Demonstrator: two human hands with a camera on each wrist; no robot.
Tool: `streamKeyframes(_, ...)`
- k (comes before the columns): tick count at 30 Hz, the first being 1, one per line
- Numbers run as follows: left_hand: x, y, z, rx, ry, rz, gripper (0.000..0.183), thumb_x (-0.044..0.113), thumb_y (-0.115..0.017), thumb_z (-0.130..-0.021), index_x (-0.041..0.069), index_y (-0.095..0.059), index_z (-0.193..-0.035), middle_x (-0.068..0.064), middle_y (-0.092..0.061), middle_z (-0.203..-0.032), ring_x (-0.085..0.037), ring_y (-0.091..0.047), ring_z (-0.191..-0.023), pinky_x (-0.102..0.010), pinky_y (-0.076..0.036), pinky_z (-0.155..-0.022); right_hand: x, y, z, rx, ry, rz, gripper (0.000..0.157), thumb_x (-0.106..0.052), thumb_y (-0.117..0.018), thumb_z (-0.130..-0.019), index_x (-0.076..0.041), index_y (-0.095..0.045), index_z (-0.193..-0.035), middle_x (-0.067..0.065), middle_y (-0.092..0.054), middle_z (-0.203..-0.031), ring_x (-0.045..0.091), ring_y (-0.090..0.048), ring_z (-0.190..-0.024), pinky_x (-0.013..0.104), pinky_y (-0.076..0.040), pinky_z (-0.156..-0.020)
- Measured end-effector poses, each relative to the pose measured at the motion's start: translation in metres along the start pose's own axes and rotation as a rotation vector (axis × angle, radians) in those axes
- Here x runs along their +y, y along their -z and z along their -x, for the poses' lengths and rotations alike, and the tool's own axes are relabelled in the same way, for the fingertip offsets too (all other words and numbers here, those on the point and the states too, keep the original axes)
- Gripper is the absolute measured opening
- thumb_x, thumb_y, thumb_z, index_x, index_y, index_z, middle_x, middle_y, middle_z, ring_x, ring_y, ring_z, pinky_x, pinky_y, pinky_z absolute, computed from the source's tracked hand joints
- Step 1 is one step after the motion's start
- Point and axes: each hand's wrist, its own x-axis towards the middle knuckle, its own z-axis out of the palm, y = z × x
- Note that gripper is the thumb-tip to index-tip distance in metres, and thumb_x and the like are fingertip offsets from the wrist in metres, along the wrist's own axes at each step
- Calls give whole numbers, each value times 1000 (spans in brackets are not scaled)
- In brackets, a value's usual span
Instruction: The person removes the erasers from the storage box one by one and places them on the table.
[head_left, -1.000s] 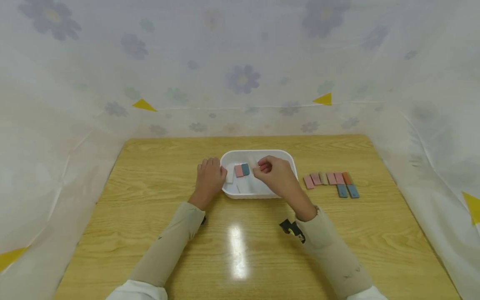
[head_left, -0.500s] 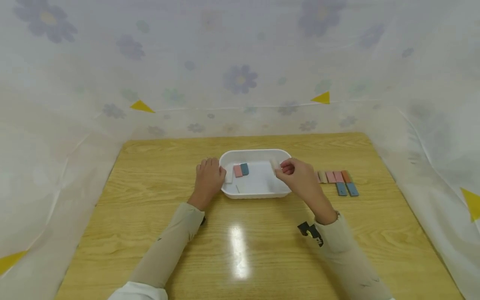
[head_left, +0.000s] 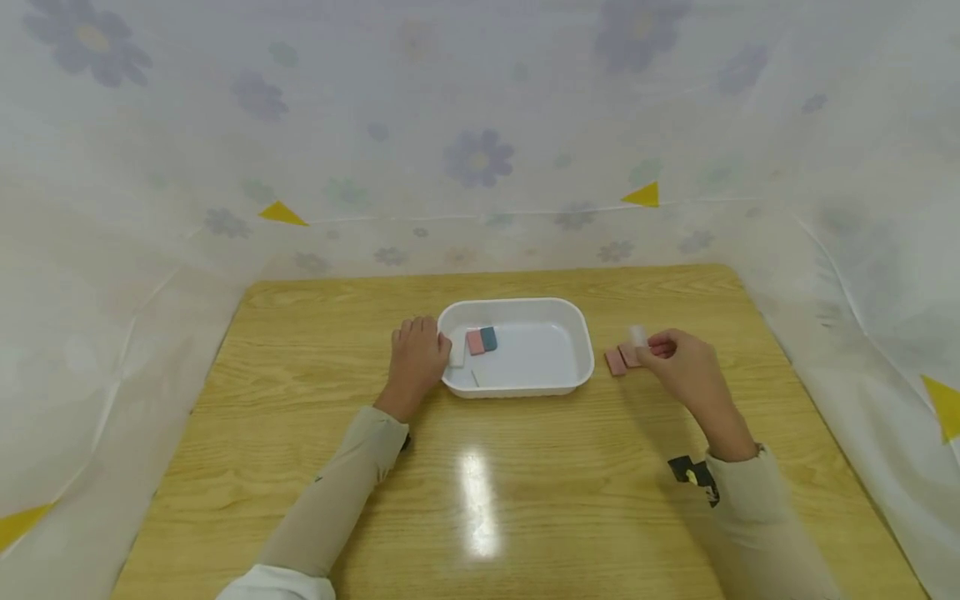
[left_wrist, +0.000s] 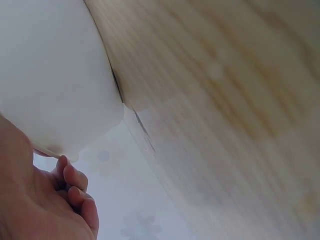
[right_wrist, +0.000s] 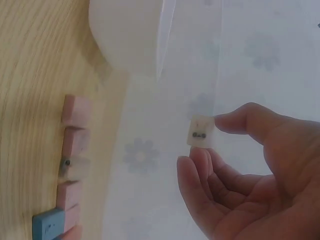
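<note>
A white plastic tray (head_left: 591, 346) sits mid-table, and my left hand (head_left: 416, 358) grips its left rim, thumb inside and curled fingers at the underside in the left wrist view. Beyond the tray's right end, my right hand (head_left: 690, 371) pinches a small whitish eraser (right_wrist: 201, 131) with a dark mark on its face, raised above a row of erasers on the table. In the tray lie a pink-and-blue eraser (head_left: 476, 342), a white eraser (head_left: 458, 353) beside my left thumb, and a thin pale sliver (head_left: 475, 378).
Pink erasers (right_wrist: 76, 111), a pale one (right_wrist: 74, 166) and a blue-ended one (right_wrist: 48, 223) line up right of the tray, mostly hidden behind my right hand in the head view. Pale flowered sheeting (head_left: 480, 158) encloses the wooden table (head_left: 322, 333) at the back and sides.
My right hand has moved right with the whitish eraser, from over the tray to above the eraser row. My left hand has stayed on the tray rim.
</note>
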Motion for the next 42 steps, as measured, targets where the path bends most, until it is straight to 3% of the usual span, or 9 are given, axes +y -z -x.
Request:
streamKeyframes(9,0,0,1,13,-6,-1,22,23,-45,-92,2,-52,-94,-10,-52,-88,-26,-43,-80,-38,-32,-71,38,13,6,14,-36,35,47,-37,-55,-91,7,-58,-107,26,-59,-99,34,-58,-85,40,-48,-62)
streamKeyframes(14,0,-1,1,11,0,7,21,22,-46,-92,2,-52,-94,-10,-52,-88,-26,-42,-81,-39,-32,-72,57,8,5,-20,-63,77,42,-32,-57,-90,9,-60,-100,25,-61,-92,29,-59,-74,36,-47,-58)
streamKeyframes(22,-1,-2,0,-5,4,12,23,24,-44,-93,2,-51,-96,-9,-52,-91,-26,-42,-82,-38,-32,-71,82,-2,2,-76,-75,105,38,-28,-60,-88,9,-60,-95,24,-62,-89,31,-59,-75,40,-47,-60)
streamKeyframes(30,0,-1,-1,-24,13,23,22,24,-44,-93,3,-50,-96,-8,-49,-89,-25,-40,-82,-38,-31,-73,89,-8,-1,-110,-92,90,36,-24,-60,-87,11,-61,-94,16,-63,-77,22,-57,-65,34,-45,-56)
streamKeyframes(42,-1,-3,-1,-22,14,17,23,24,-44,-93,3,-50,-97,-8,-50,-89,-25,-40,-82,-38,-31,-72,88,-14,-5,-73,-108,112,33,-21,-61,-86,11,-58,-93,20,-61,-80,26,-56,-66,35,-44,-55)
